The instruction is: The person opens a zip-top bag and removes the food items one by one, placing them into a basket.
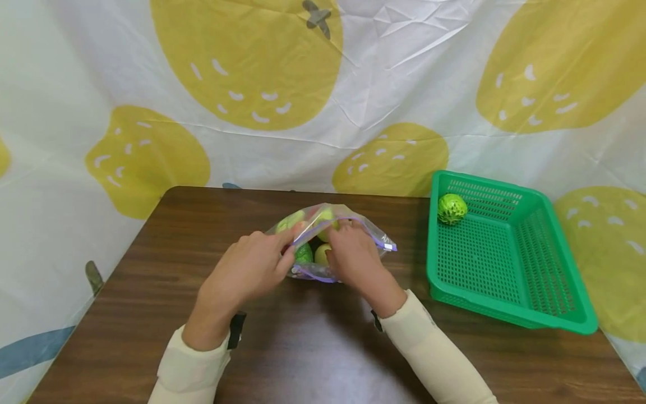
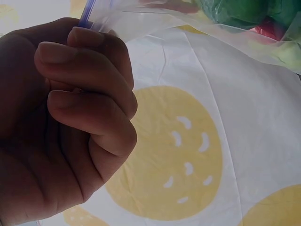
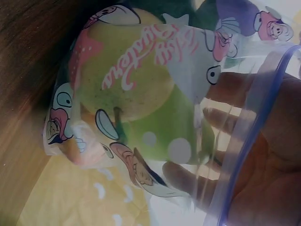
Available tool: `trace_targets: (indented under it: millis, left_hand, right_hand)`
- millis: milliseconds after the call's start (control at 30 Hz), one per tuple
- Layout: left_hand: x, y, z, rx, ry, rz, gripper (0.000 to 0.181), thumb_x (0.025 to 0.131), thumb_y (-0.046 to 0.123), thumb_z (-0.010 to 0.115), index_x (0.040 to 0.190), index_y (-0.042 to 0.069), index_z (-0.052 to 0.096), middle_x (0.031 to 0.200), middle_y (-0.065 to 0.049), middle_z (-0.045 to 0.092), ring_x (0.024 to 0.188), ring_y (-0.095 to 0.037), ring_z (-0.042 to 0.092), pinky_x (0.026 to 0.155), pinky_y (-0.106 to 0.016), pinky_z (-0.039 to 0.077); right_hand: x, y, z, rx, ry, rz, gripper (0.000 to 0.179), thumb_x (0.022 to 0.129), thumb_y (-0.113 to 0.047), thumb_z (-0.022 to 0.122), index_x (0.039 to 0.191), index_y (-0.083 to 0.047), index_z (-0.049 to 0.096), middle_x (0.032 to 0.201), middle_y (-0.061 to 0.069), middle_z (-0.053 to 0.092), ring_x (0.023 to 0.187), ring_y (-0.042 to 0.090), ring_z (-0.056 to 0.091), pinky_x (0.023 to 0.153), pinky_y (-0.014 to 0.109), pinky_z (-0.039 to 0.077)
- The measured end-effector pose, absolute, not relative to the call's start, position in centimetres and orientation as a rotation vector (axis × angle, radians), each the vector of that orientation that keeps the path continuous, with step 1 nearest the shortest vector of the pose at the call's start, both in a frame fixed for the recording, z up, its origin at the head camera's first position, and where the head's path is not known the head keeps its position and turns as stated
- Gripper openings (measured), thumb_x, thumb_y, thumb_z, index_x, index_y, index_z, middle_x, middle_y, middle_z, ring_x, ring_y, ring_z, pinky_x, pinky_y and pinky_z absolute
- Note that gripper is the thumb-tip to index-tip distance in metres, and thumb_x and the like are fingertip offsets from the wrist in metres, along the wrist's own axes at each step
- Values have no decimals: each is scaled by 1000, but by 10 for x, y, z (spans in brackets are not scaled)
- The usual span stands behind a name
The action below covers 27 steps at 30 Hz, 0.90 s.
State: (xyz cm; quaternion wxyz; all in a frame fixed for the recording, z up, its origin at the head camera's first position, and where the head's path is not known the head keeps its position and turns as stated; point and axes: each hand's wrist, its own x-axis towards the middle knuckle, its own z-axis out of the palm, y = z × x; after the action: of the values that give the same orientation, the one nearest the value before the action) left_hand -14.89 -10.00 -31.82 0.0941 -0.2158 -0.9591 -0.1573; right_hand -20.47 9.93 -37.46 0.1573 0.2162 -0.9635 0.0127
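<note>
A clear zip bag (image 1: 348,212) with a purple zip edge and printed cartoon figures stands on the table, its mouth apart. Inside are several fruits or vegetables: a yellow round fruit (image 3: 127,70), a green fruit (image 3: 160,132) and a dark green one (image 1: 304,254). My left hand (image 1: 247,268) pinches the bag's zip edge on the left side, fingers curled in the left wrist view. My right hand (image 1: 359,259) reaches into the bag's mouth. Seen through the film, its fingers and thumb lie around the end of the green fruit; the contact is partly hidden.
A green plastic basket (image 1: 510,314) stands to the right, with one bumpy green fruit (image 1: 451,209) in its far left corner. The dark wooden table (image 1: 202,224) ends at a white cloth (image 1: 282,157) printed with yellow fruit, hanging behind it.
</note>
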Motion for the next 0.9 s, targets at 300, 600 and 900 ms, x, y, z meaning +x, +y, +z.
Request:
trace_targets:
  millis: [300,600,900]
  left_hand:
    - [-149,-99,-319,-637,-2867,-457,36,96,23,54,131,19,63,59,-7,47,52,-24,47,46,-36,36]
    - [-149,-99,-320,-645,-2885,-441,34,97,23,54,128,18,64,60,-7,47,52,-24,47,46,-37,37]
    - [-149,-99,-321,-646,-2897,-451,34,96,22,55,128,17,65,59,-5,45,51,-22,47,45,-35,35]
  right_hand:
    - [-211,100,-382,584,-2635,-19,23,82,-10,70,103,-19,66,75,8,67,76,31,66,62,43,54]
    - [-212,100,-385,556,-2637,11,29,85,-12,70,111,-21,62,69,5,64,69,30,66,54,43,52]
    - [-215,99,-384,521,-2783,189,51,84,-20,78,129,-21,56,92,11,68,81,33,68,60,48,55]
